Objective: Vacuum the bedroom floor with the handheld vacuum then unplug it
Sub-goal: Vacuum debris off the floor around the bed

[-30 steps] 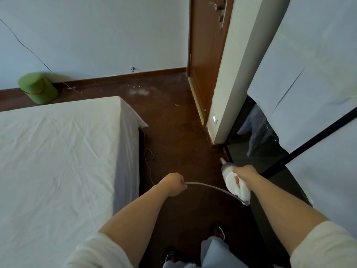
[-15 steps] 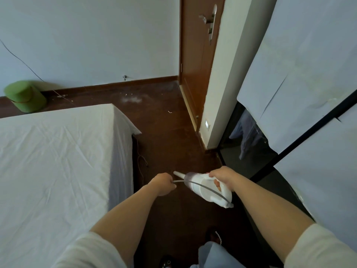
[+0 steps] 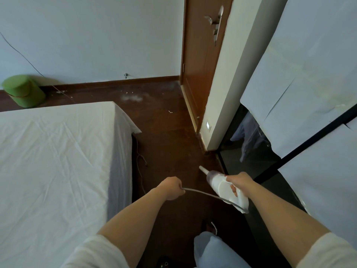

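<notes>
My right hand (image 3: 238, 182) grips the handle of a white handheld vacuum (image 3: 222, 187), whose narrow nozzle points forward and down toward the dark brown wooden floor (image 3: 170, 151). A grey power cord (image 3: 204, 194) runs from the vacuum's rear end leftward into my left hand (image 3: 172, 187), which is closed round it. Pale dust and small white scraps (image 3: 133, 97) lie on the floor near the far skirting board.
A bed with a white sheet (image 3: 54, 167) fills the left side. A green round bin (image 3: 23, 90) stands by the far wall. A brown door (image 3: 201, 55) and a pale pillar (image 3: 228, 74) are ahead, a paper-covered black wardrobe (image 3: 309, 93) on the right. Thin cables (image 3: 140, 161) trail beside the bed.
The vacuum swung left across the floor, then back to the right, its nozzle now pointing forward again. My left hand kept hold of the cord throughout.
</notes>
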Available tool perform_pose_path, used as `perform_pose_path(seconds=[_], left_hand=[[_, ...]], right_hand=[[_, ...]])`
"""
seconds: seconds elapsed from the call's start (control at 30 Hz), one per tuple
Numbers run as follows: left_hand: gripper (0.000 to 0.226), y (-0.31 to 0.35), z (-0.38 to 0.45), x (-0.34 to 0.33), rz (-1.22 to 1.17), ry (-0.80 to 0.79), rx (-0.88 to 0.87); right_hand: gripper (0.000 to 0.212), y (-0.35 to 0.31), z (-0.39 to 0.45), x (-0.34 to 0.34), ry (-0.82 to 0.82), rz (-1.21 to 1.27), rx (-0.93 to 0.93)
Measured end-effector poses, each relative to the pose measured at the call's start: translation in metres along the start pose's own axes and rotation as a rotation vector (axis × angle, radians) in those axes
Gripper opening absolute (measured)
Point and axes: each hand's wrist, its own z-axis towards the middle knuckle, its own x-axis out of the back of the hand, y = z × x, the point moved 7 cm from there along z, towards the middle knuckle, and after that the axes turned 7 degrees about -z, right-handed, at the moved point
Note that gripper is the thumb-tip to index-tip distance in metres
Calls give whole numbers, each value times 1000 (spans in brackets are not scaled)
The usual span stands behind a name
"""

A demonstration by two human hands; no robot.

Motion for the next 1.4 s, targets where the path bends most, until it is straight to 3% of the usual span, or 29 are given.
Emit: perform_pose_path(seconds=[0.27,0.47,0.67,1.0,1.2,1.4], left_hand=[[25,14,43,40,4,42,66],[25,49,87,89,-33,110,116],[25,77,124,105,-66,118,133],[17,31,147,144,-146,146,190],[15,-13,162,205,-144,148,163],[23,-63,179,294,-148,248,153]], right_hand=[[18,-53,50,9,-28,16,7],[42,-106,102,36,-65,-12,13],[45,-147,141,59,-57,-65,66],[47,-214,160,40,-68,-107,81],[47,-273,158,4,-57,-104,64],[47,-343,161,-39,-118,-6,67]])
